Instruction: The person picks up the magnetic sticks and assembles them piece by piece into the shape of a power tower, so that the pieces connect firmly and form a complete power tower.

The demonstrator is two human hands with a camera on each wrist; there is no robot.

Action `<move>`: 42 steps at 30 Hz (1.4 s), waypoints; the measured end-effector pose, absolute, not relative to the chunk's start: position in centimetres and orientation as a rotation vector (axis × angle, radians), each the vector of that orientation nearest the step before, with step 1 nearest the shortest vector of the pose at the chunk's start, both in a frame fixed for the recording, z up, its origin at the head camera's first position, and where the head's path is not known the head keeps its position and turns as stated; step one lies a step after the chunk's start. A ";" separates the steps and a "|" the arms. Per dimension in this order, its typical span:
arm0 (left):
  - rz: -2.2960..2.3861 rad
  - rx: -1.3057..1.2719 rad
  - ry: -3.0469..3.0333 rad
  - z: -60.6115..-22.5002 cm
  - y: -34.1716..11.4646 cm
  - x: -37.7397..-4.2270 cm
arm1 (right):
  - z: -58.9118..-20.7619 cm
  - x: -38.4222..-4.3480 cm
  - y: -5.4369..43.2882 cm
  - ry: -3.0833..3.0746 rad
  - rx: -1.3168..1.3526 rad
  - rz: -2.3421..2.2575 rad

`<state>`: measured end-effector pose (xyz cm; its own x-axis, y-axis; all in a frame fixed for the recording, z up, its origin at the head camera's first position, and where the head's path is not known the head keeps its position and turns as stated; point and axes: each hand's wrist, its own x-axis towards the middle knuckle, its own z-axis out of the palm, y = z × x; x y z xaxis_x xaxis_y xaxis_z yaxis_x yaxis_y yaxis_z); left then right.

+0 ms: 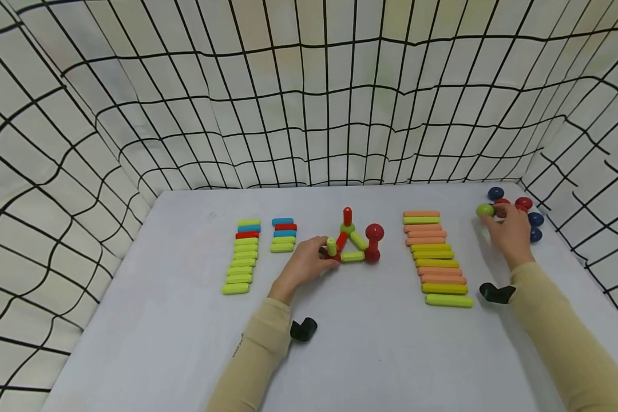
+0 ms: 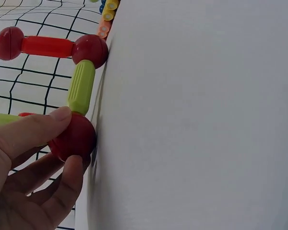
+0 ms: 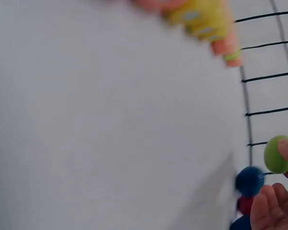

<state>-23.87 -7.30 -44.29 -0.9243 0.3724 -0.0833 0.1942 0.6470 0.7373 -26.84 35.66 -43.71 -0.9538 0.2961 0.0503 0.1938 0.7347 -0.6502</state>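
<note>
My left hand (image 1: 305,260) grips the red ball (image 2: 74,138) at the near left corner of a triangle of magnetic rods and balls. A green rod (image 1: 332,247) stands upright on that corner. On the right corner, a red rod carries a red ball (image 1: 375,232); at the back, a red rod (image 1: 347,216) rises from a green ball. My right hand (image 1: 511,236) pinches a separate green ball (image 1: 485,210) between thumb and finger, at the table's far right. Red balls (image 1: 523,203) and blue balls (image 1: 536,220) lie around that hand, which partly hides some.
Orange, yellow and green rods (image 1: 438,264) form a long column between the structure and my right hand. Two columns of shorter rods (image 1: 244,255) lie left. Black netting (image 1: 340,109) over white walls borders the white table (image 1: 371,355). Each wrist wears a black device (image 1: 304,330).
</note>
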 end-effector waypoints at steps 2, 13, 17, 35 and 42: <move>1.143 0.467 2.625 -44.2 -7.5 -23.9 | -42.7 -27.0 34.8 -2.727 -0.413 1.096; 1.221 0.595 2.464 -44.4 -8.6 -24.1 | -37.8 -25.5 24.7 -2.805 0.302 1.392; 1.241 0.578 2.509 -44.4 -8.5 -24.2 | -37.8 -25.0 21.4 -2.845 0.590 1.395; 1.195 0.222 2.670 -43.1 -7.0 -23.2 | -39.0 -25.1 19.3 -2.854 0.644 1.413; 1.150 0.233 2.686 -43.4 -7.0 -23.2 | -39.1 -24.8 23.1 -2.873 0.261 1.544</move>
